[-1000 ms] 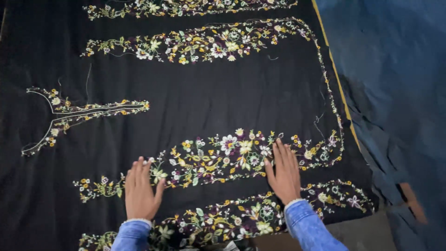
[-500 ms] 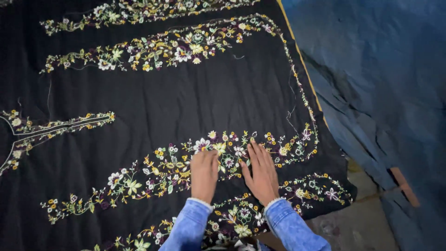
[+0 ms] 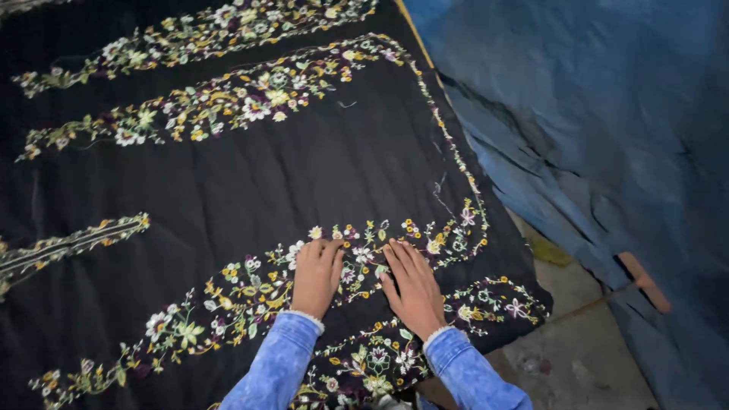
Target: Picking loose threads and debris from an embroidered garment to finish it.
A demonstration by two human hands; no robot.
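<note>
A large black cloth (image 3: 250,190) with bands of white, yellow and green floral embroidery lies spread flat. My left hand (image 3: 316,275) rests palm down on one embroidered band (image 3: 228,292) near the cloth's near right corner. My right hand (image 3: 414,285) lies flat beside it, fingers slightly spread, a little apart from the left. Both hands press on the cloth and hold nothing. Blue denim sleeves cover both forearms.
A blue tarp (image 3: 600,129) hangs or lies along the right of the cloth. A small brown wooden piece (image 3: 644,282) sticks out of it. Bare grey floor (image 3: 577,357) shows at the lower right. More embroidered bands (image 3: 220,99) run across the far part.
My left hand slid right along the embroidered band until it lies next to my right hand. The view shifted right, showing more tarp and floor.
</note>
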